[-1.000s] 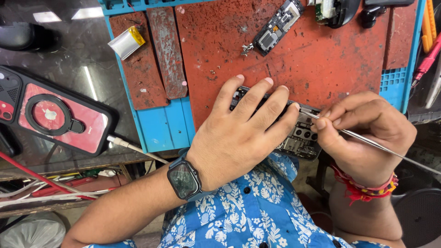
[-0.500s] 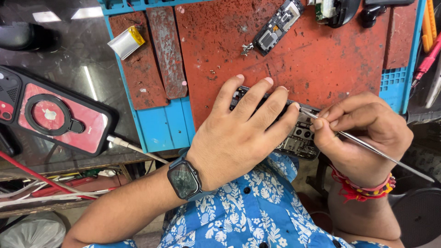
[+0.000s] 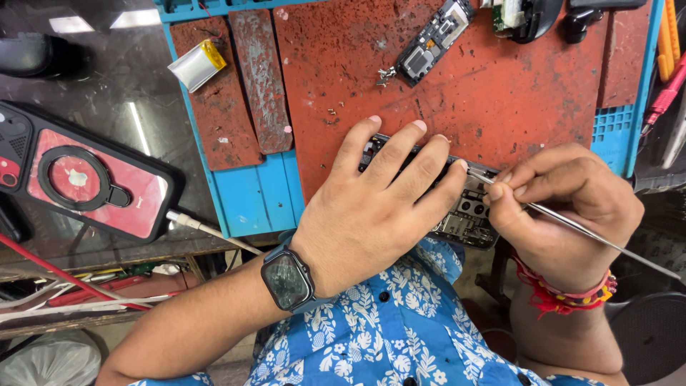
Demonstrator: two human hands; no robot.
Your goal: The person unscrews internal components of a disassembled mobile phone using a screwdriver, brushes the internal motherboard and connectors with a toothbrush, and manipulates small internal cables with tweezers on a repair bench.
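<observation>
hands (image 3: 457, 214) on opened phone (image 3: 468, 207), silver pouch cell (image 3: 191, 65)

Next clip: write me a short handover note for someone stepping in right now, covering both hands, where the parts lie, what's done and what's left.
Left hand: flat on the opened phone, pinning it at the red mat's near edge.
Right hand: pinch grip on thin metal tweezers, tip at the phone's insides.
Done: phone is open; a circuit board lies further back on the mat, a small battery to its left.
Left: work inside the phone is under way; its stage cannot be told.
</observation>
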